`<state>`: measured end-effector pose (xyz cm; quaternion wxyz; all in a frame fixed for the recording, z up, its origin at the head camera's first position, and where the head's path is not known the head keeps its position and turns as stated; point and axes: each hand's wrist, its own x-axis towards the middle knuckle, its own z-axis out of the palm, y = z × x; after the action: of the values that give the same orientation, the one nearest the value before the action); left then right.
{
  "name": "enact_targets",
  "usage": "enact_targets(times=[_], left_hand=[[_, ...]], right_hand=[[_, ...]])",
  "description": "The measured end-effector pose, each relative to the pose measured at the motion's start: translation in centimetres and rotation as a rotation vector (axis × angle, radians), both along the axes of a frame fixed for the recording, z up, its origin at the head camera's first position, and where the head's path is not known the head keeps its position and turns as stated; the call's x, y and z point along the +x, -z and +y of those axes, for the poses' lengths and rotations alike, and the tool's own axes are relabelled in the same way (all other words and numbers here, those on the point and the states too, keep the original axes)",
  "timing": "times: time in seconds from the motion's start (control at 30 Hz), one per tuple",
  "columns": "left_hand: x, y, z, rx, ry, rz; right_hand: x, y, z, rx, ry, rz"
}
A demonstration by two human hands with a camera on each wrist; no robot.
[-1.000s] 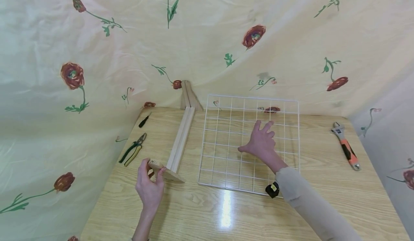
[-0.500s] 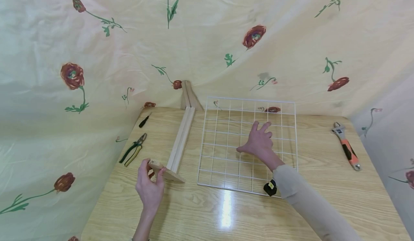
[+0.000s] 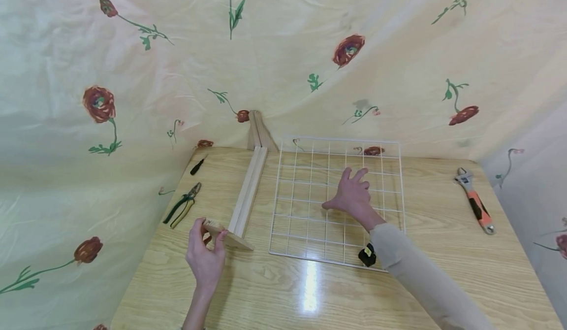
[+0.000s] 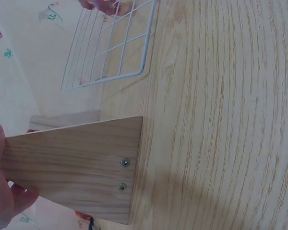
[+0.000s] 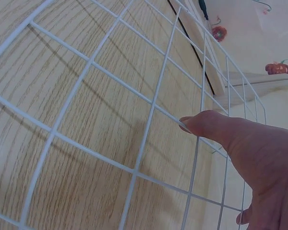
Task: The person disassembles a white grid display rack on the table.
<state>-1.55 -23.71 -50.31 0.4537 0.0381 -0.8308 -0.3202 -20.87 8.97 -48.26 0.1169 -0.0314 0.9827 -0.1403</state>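
Note:
My left hand pinches the upper end of a tapered wooden end board, which stands upright with two screw heads showing near its base. Pale wooden rails run back from it to a matching far end board. Over the table's middle, my right hand grips a white wire grid panel from above with fingers spread. In the right wrist view the thumb lies on a wire, the other fingers are mostly hidden, and the wires cast offset shadows on the wood.
Pliers and a small black-handled screwdriver lie at left. An orange-and-black adjustable wrench lies at far right. A black object with a yellow patch overlaps the grid's near edge beside my sleeve. Floral cloth hangs behind the table.
My right hand and the wire grid panel have shifted slightly left, and the panel's far edge sits lower in view. My left hand and the wooden stand have stayed put.

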Motion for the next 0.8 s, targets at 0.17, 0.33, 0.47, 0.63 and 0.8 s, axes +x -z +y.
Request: enact_targets(times=[0.17, 0.33, 0.47, 0.63, 0.8], left_hand=[[0.0, -0.1, 0.09, -0.001, 0.0, 0.003], [-0.04, -0.03, -0.01, -0.007, -0.003, 0.012], [-0.01, 0.08, -0.08, -0.005, -0.004, 0.007], [-0.02, 0.06, -0.03, -0.007, -0.003, 0.009], [-0.1, 0.07, -0.04, -0.018, 0.002, 0.022]], right_hand=[[-0.09, 0.18, -0.05, 0.002, 0.001, -0.014], [-0.12, 0.15, -0.25, 0.009, -0.001, -0.037], [-0.22, 0.18, -0.37, 0.013, -0.007, -0.04], [-0.46, 0.43, -0.38, 0.022, -0.027, -0.034], [-0.8, 0.89, -0.31, 0.032, -0.034, -0.039]])
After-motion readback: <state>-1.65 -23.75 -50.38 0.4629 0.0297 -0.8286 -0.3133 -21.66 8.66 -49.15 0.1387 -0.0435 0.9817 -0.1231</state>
